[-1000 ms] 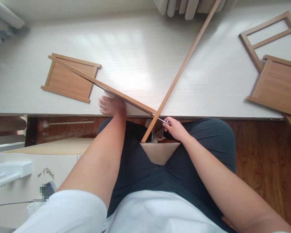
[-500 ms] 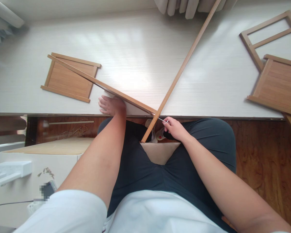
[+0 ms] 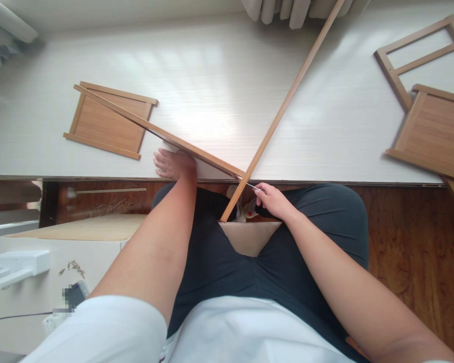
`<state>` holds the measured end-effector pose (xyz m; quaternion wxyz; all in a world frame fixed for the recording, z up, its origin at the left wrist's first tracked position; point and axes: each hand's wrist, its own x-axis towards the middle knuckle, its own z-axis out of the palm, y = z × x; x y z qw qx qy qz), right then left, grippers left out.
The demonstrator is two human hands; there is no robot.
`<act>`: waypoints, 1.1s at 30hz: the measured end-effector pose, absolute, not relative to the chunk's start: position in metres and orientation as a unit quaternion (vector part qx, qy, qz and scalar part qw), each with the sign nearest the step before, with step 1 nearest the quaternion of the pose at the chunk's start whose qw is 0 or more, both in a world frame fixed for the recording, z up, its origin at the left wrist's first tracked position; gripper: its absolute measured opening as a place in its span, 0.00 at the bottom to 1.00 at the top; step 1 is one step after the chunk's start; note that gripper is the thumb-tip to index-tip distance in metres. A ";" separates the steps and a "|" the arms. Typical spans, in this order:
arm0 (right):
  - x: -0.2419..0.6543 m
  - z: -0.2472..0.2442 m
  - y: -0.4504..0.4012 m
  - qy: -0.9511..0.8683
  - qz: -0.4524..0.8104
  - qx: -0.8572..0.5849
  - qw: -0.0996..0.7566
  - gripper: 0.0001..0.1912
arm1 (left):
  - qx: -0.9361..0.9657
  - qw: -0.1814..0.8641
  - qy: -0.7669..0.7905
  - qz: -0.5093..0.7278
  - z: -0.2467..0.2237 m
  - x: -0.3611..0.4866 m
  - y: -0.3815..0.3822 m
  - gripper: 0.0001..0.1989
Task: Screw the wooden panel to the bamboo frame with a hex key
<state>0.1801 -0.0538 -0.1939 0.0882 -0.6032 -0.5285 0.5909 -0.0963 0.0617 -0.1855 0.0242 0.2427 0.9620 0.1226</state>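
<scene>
Two long wooden slats meet at the near edge of the table: a left slat (image 3: 174, 139), whose far end overlaps a small wooden panel, and a right slat (image 3: 283, 106) that crosses its end and runs down to my lap. My right hand (image 3: 272, 199) is closed around a thin metal hex key (image 3: 254, 187), its tip against the right slat at the joint. My left hand (image 3: 170, 162) rests on the tabletop with fingers stretched out to the left, its wrist side against the left slat. The screw at the joint, if any, is hidden.
A framed wooden panel (image 3: 109, 121) lies on the white table (image 3: 208, 65) at left. On the right, another panel (image 3: 439, 121) overlaps an open wooden frame (image 3: 393, 80). Several small screws (image 3: 75, 267) and a power strip (image 3: 20, 264) are on the cabinet at lower left.
My right fingers have shifted very slightly around the hex key, whose bent end shows less now. My left hand and the slats have stayed put.
</scene>
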 end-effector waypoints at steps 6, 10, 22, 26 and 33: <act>0.180 -0.195 -0.054 -0.526 0.596 -0.601 0.082 0.12 | 0.241 0.022 0.962 0.124 -0.185 -0.095 0.062 0.24; 0.180 -0.197 -0.054 -0.531 0.600 -0.593 0.081 0.13 | 0.243 0.026 0.961 0.129 -0.186 -0.096 0.061 0.24; 0.183 -0.215 -0.057 -0.499 0.633 -0.586 0.085 0.18 | 0.248 0.033 0.958 0.139 -0.186 -0.097 0.061 0.25; 0.183 -0.219 -0.058 -0.486 0.639 -0.590 0.088 0.19 | 0.247 0.034 0.958 0.139 -0.187 -0.098 0.061 0.25; 0.182 -0.214 -0.057 -0.472 0.647 -0.591 0.092 0.17 | 0.246 0.021 0.959 0.143 -0.193 -0.100 0.062 0.25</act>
